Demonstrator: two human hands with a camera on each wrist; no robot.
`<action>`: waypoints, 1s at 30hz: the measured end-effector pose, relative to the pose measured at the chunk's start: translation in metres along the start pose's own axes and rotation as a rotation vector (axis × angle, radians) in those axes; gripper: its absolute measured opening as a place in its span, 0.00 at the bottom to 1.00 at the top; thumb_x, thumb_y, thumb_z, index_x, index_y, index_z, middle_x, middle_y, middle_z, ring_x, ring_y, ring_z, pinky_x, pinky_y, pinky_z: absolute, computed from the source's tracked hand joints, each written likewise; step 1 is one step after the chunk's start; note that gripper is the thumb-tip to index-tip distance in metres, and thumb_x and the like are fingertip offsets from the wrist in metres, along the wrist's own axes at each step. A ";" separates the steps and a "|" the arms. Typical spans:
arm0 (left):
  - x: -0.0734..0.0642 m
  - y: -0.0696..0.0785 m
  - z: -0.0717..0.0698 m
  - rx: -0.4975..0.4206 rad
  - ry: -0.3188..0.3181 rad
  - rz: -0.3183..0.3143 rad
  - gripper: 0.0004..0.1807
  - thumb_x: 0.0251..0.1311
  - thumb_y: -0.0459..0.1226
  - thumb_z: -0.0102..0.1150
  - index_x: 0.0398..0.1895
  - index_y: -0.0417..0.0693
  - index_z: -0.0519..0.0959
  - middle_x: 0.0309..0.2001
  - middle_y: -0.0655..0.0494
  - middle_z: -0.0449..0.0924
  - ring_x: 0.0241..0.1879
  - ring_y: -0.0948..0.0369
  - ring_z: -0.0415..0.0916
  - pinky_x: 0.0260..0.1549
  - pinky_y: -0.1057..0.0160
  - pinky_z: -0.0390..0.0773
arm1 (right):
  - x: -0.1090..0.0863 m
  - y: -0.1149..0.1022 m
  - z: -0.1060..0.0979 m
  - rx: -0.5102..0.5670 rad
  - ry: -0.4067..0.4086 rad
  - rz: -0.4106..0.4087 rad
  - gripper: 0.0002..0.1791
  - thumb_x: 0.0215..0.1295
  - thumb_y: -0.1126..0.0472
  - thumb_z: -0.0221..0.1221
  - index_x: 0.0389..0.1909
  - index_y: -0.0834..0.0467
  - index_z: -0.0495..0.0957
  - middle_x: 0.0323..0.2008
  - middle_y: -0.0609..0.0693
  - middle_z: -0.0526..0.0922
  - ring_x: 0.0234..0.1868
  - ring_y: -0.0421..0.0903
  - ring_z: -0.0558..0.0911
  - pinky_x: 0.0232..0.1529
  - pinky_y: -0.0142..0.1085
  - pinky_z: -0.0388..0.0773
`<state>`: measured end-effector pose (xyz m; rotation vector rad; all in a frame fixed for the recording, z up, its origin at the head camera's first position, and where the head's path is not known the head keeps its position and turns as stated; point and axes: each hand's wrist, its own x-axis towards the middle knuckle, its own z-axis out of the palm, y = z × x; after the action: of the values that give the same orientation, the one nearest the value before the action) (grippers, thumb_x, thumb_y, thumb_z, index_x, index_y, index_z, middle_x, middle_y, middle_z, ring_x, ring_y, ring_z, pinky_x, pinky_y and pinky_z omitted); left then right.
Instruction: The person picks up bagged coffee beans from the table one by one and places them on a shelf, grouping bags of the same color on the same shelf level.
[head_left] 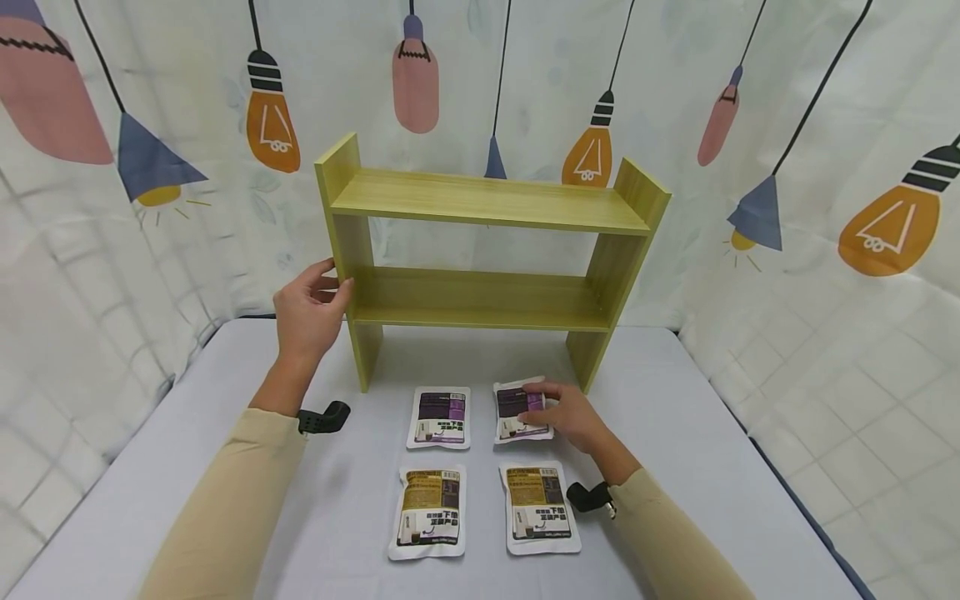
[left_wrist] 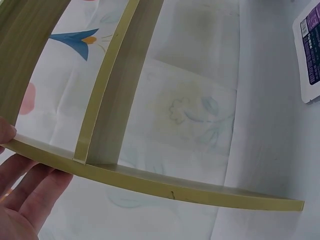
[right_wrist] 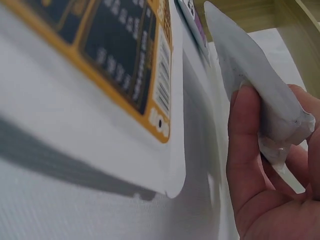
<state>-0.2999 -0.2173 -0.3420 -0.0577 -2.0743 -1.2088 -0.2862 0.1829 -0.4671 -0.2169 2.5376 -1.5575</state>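
A yellow-green wooden shelf [head_left: 487,200] stands at the back of the table, with two boards between two side panels. My left hand [head_left: 311,312] grips its left panel, thumb at the front edge; the left wrist view shows the fingers [left_wrist: 42,195] behind that panel [left_wrist: 175,192]. My right hand [head_left: 576,421] pinches a white pouch with a black and purple label [head_left: 512,403] by its right side. In the right wrist view this pouch [right_wrist: 260,70] is tilted up, seen edge-on between thumb and fingers. A matching purple-labelled pouch [head_left: 440,418] lies flat to its left.
Nearer me lie two white pouches with gold and black labels, one on the left [head_left: 429,514] and one on the right [head_left: 540,510]. A white cloth covers the table [head_left: 352,517]. Curtains [head_left: 337,75] printed with lamps hang behind and at both sides.
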 end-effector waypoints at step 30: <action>0.000 -0.001 0.001 0.012 -0.009 -0.005 0.22 0.70 0.44 0.62 0.65 0.54 0.80 0.48 0.42 0.89 0.40 0.47 0.87 0.31 0.83 0.74 | -0.011 -0.008 -0.007 0.110 0.009 -0.002 0.32 0.53 0.58 0.77 0.63 0.50 0.82 0.72 0.57 0.71 0.65 0.56 0.72 0.53 0.35 0.78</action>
<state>-0.3006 -0.2173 -0.3430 -0.0520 -2.0904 -1.2005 -0.2766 0.1879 -0.4561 -0.2000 2.4495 -1.6964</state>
